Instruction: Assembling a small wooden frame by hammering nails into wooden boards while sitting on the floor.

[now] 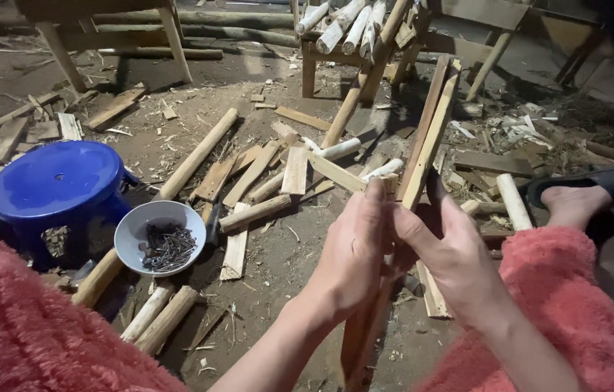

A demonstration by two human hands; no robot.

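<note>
Dirt floor strewn with offcuts: left hand [354, 250] and right hand [452, 254] both grip upright wooden slats [427, 141].

blue stool [56, 181] | grey bowl [160, 236] | dark nails [169, 247] | pink fuzzy sleeve [568, 290] | pale wood slat [430, 141]

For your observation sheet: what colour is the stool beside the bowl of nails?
Blue stool, clearest in the head view.

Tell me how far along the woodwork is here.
Done: a rough wooden frame stands behind, loaded with peeled sticks. In hand: left hand and right hand grip long wooden slats together. Left: nails sit unused in the bowl; cut pieces litter the ground.
</note>
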